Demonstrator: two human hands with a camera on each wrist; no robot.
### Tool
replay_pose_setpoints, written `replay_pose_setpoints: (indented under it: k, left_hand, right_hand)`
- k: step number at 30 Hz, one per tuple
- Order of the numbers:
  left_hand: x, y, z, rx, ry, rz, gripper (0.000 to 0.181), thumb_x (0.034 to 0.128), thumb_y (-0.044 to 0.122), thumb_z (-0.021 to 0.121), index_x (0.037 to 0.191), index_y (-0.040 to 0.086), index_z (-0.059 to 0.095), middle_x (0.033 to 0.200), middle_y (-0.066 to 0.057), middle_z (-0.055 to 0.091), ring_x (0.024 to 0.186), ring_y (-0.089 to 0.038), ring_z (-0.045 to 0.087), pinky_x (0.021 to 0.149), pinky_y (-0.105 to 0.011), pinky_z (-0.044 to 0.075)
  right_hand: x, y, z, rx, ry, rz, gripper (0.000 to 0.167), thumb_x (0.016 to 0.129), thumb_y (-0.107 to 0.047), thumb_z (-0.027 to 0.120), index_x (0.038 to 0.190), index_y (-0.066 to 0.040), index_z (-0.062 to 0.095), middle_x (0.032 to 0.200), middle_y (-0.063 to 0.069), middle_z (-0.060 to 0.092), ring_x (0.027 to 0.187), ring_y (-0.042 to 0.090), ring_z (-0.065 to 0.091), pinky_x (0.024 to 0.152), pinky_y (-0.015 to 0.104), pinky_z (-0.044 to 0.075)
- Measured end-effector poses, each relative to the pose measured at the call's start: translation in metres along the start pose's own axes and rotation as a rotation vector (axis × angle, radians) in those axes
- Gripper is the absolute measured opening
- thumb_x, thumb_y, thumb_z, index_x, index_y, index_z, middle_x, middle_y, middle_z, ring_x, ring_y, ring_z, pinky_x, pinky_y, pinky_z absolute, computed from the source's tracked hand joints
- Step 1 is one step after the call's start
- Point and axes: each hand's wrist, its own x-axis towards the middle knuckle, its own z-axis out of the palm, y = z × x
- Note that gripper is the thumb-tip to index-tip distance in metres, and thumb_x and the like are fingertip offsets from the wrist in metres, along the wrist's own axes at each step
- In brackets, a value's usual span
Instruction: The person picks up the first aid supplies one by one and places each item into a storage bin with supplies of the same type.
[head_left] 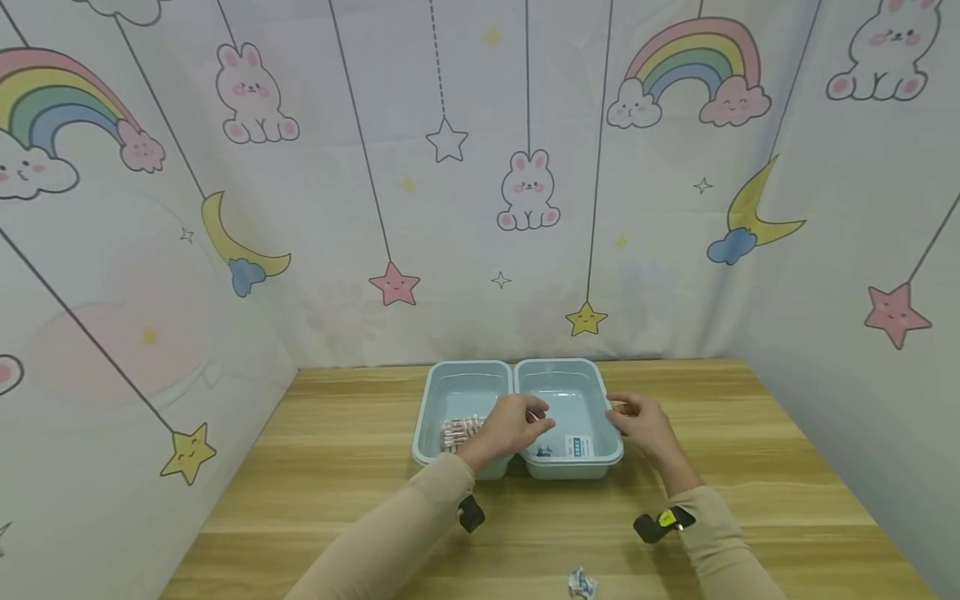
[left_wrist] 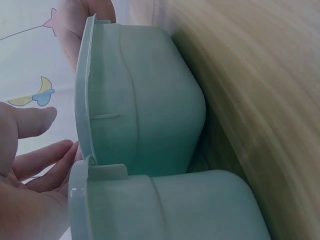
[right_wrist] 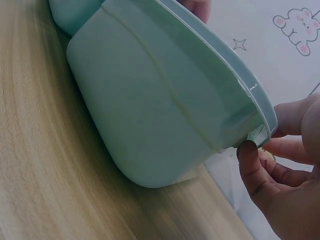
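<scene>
Two light-blue plastic basins stand side by side on the table in the head view. Over their shared edge, my left hand (head_left: pixel 513 421) has its thumb and fingers loosely bent and apart, reaching above the right basin (head_left: pixel 609 446). Several striped packets (head_left: pixel 459 432) lie in the left basin (head_left: pixel 423 417), partly hidden by that hand. A white-and-blue packet (head_left: pixel 579 446) and a dark-printed piece (head_left: pixel 543 449) lie in the right basin. My right hand (head_left: pixel 647 427) pinches that basin's right rim; in the right wrist view its thumb (right_wrist: pixel 252 167) is below the rim.
A small crumpled white-and-blue wrapper (head_left: pixel 581 583) lies on the wooden table (head_left: pixel 337 467) near the front. Cloth walls (head_left: pixel 465 333) printed with stars, rabbits and rainbows enclose the back and sides. The basins stand close to the back wall.
</scene>
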Motion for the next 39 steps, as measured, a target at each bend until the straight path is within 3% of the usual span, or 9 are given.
replay_pose_setpoints:
  k: [10,24,39]
  left_hand:
    - [-0.003,-0.002,-0.003,0.006,0.011,0.064,0.024,0.0932,0.022,0.066,0.108,0.005,0.072,0.093,-0.003,0.073,0.081,-0.009,0.066,0.067,-0.019,0.052]
    - [-0.005,0.000,-0.005,-0.010,0.011,0.049,0.021,0.0936,0.022,0.065,0.108,0.008,0.073,0.092,0.000,0.072,0.078,-0.005,0.063,0.065,-0.017,0.050]
    - [-0.021,0.013,-0.006,-0.027,-0.016,0.118,0.018,0.0935,0.020,0.065,0.107,0.011,0.071,0.093,0.001,0.072,0.077,-0.003,0.060,0.068,-0.017,0.050]
  right_hand:
    - [-0.002,-0.003,0.001,0.002,0.004,0.005,0.039,0.093,-0.010,0.063,0.130,0.002,0.058,0.104,0.018,0.064,0.087,0.016,0.060,0.072,0.025,0.055]
    - [-0.001,-0.003,0.001,-0.008,0.002,0.025,0.039,0.093,-0.010,0.062,0.130,0.000,0.058,0.106,0.018,0.064,0.091,0.019,0.060,0.075,0.028,0.056]
    - [-0.003,-0.004,0.001,0.010,-0.006,-0.015,0.039,0.093,-0.007,0.061,0.129,0.006,0.057,0.104,0.021,0.066,0.084,0.013,0.061,0.071,0.024,0.055]
